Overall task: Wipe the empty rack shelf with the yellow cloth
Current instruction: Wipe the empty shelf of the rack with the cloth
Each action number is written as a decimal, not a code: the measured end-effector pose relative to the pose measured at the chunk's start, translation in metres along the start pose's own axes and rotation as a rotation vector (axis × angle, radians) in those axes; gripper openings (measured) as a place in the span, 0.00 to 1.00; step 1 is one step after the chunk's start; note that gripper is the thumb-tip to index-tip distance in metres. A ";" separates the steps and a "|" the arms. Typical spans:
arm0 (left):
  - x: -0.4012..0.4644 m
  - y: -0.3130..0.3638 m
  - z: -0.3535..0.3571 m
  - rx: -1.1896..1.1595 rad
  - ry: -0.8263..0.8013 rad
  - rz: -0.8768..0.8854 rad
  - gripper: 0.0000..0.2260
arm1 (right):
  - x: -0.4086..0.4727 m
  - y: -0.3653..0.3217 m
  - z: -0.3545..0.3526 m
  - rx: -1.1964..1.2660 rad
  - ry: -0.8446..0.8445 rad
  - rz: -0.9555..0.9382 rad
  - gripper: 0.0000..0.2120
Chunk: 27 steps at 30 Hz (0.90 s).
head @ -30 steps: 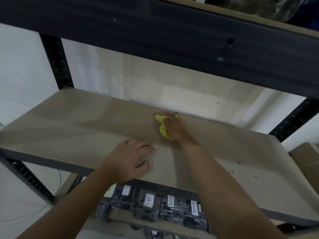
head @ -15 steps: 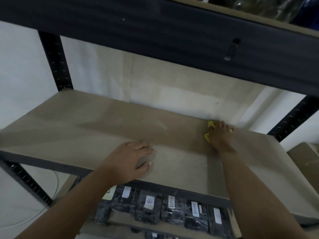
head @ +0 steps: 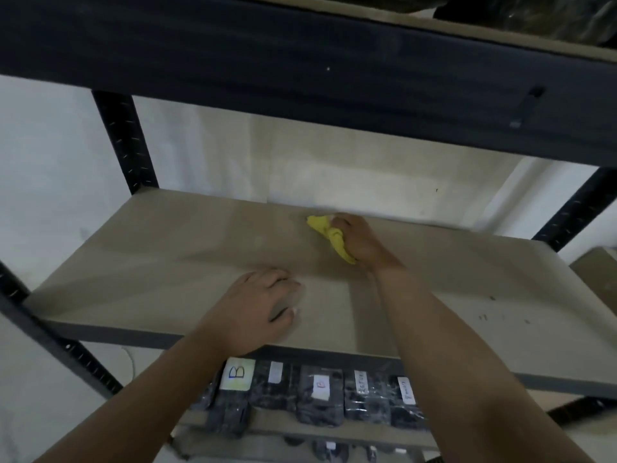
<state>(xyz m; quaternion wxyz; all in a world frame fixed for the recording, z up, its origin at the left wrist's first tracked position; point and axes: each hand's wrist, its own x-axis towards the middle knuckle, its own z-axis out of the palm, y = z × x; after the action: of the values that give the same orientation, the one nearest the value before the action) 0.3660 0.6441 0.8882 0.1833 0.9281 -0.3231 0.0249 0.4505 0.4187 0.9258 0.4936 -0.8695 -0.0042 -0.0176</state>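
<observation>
The empty rack shelf (head: 160,262) is a beige board in a dark metal frame, running across the middle of the view. My right hand (head: 360,240) presses a crumpled yellow cloth (head: 329,233) onto the board near its back edge, close to the wall. The cloth sticks out to the left of my fingers. My left hand (head: 257,305) lies flat on the board near the front edge, fingers spread, holding nothing.
A dark beam of the upper shelf (head: 300,68) hangs low over the board. Dark uprights stand at the back left (head: 123,142) and back right (head: 574,208). Several wrapped dark packs with white labels (head: 320,392) fill the shelf below. Small dark specks (head: 487,312) dot the board's right part.
My right hand with the cloth swept right along the back edge, then came back left toward the middle. My left hand stayed pressed on the board.
</observation>
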 end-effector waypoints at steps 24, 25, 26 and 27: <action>-0.001 -0.025 -0.007 -0.003 -0.055 0.015 0.29 | -0.052 0.032 0.009 -0.810 0.089 0.042 0.22; -0.002 -0.024 -0.007 -0.007 -0.049 0.019 0.29 | -0.066 0.024 0.015 -0.771 0.100 0.032 0.21; -0.003 -0.023 -0.006 -0.010 -0.047 0.023 0.29 | -0.083 0.015 0.019 -0.726 0.110 0.035 0.20; -0.005 -0.023 -0.006 -0.010 -0.043 0.027 0.29 | -0.098 0.011 0.024 -0.693 0.119 0.040 0.20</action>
<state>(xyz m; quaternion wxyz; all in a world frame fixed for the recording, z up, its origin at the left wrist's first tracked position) 0.3767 0.6658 0.8855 0.1808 0.9231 -0.3394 0.0056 0.3539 0.4344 0.9008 0.1688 -0.9827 0.0477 -0.0590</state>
